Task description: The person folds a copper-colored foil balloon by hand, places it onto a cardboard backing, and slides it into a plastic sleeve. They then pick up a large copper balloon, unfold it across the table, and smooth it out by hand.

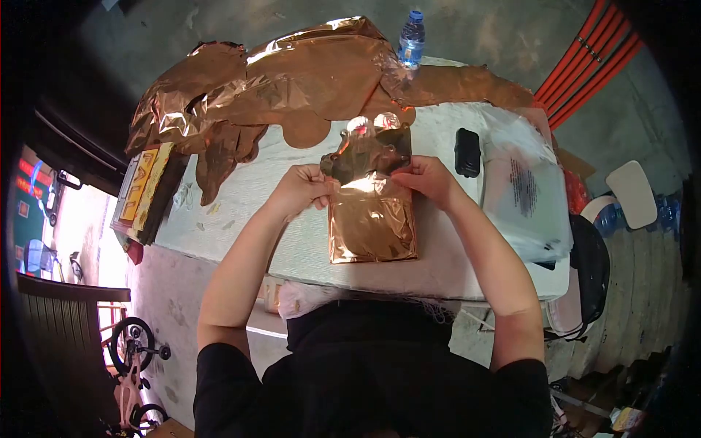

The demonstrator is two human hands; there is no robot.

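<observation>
In front of me on the table lies a flat copper-coloured foil packet (372, 230), its lower part a neat rectangle and its upper part darker and crinkled. My left hand (301, 193) is closed, pinching the left edge of the foil around mid-height. On the opposite edge, my right hand (431, 181) grips the foil between thumb and fingers. Two small round pinkish-white pieces (386, 121) show at the top end of the packet. Behind it spreads a large heap of copper-coloured foil (314, 73) with rounded lobes.
A white-covered table (292, 244) carries everything. A water bottle (412, 40) stands at the back. On the right are a black case (467, 152) and a stack of clear plastic bags (522, 197). A yellow-labelled box (142, 191) sits at the left edge. Red poles (588, 62) lean beyond.
</observation>
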